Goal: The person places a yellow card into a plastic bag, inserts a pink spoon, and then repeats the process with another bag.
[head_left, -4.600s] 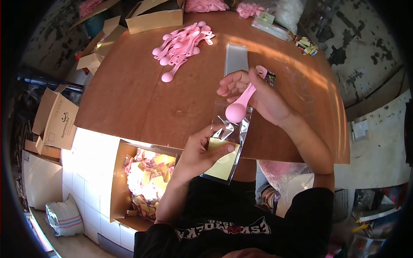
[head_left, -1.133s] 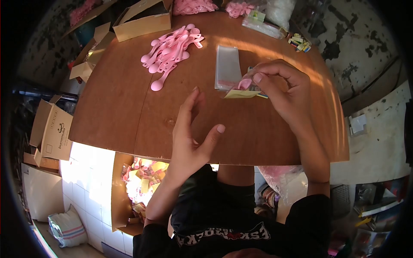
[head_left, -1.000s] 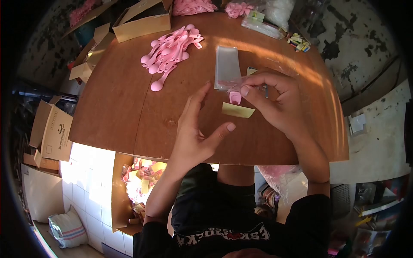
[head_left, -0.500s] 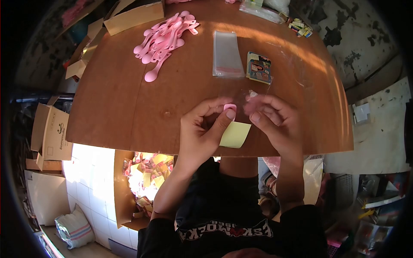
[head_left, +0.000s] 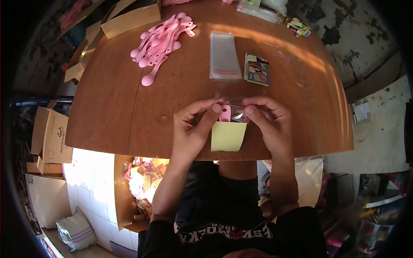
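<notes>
Between both hands, over the near part of the table, a clear plastic bag (head_left: pixel 237 108) is stretched. A pink spoon's handle end (head_left: pixel 225 112), with a hole in it, shows beside my left thumb. Below it hangs a pale yellow card (head_left: pixel 228 136); the rest of the spoon is hidden. Spoon and card seem to be inside the bag, though its edges are hard to see. My left hand (head_left: pixel 192 124) is closed, thumb and forefinger pinching the bag beside the handle. With a similar pinch, my right hand (head_left: pixel 272 122) grips the bag's right side.
A heap of pink spoons (head_left: pixel 159 43) lies at the table's far left. Flat clear bags (head_left: pixel 225 56) and a stack of printed cards (head_left: pixel 257 69) sit ahead. Small boxes (head_left: pixel 299 27) are at the far right. Below the table's left edge, an open carton (head_left: pixel 122 193) holds packed pieces.
My right hand has moved closer to my left and now pinches the bag's side. The yellow card has shifted slightly left and hangs straighter, facing me.
</notes>
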`<move>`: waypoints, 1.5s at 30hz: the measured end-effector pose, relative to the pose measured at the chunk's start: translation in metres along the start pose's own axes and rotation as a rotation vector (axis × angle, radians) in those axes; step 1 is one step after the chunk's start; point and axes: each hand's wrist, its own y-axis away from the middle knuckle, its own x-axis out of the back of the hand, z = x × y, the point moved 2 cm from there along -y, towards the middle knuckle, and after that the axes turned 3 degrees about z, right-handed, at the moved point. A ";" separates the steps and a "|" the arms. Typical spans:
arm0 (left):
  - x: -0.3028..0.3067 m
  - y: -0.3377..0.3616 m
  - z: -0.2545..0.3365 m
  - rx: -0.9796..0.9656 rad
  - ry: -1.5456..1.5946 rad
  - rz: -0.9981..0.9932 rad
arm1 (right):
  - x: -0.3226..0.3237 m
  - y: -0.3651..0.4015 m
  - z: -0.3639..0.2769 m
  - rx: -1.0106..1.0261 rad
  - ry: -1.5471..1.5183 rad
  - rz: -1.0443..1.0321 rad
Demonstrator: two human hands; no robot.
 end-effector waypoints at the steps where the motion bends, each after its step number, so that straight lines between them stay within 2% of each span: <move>1: 0.002 0.000 0.000 0.012 0.015 -0.017 | 0.000 0.000 0.000 -0.009 -0.012 -0.023; 13: 0.010 0.000 -0.004 0.091 0.064 -0.088 | 0.000 0.000 0.008 -0.004 -0.021 -0.064; 21: 0.015 0.002 -0.010 0.106 0.043 -0.043 | 0.003 0.000 0.013 -0.043 -0.088 -0.049; 24: 0.013 0.002 -0.006 0.122 0.074 -0.037 | 0.003 0.000 0.013 -0.006 -0.067 -0.006; 26: 0.013 0.002 -0.005 0.118 0.104 -0.021 | 0.005 -0.001 0.015 0.030 -0.065 -0.102; 30: 0.015 0.001 -0.005 0.105 0.123 -0.017 | 0.005 -0.001 0.013 0.001 -0.071 -0.116; 32: 0.016 0.001 -0.006 0.126 0.161 0.001 | 0.005 -0.001 0.013 0.068 0.000 -0.086; 41: 0.012 0.003 0.000 0.047 0.224 -0.024 | 0.005 0.000 0.010 0.167 0.083 -0.166; 43: 0.004 0.002 0.003 -0.086 0.015 0.012 | 0.004 0.000 0.008 0.176 0.084 -0.168; 45: 0.006 0.001 -0.001 -0.092 0.007 0.016 | 0.003 0.001 0.009 0.183 0.085 -0.169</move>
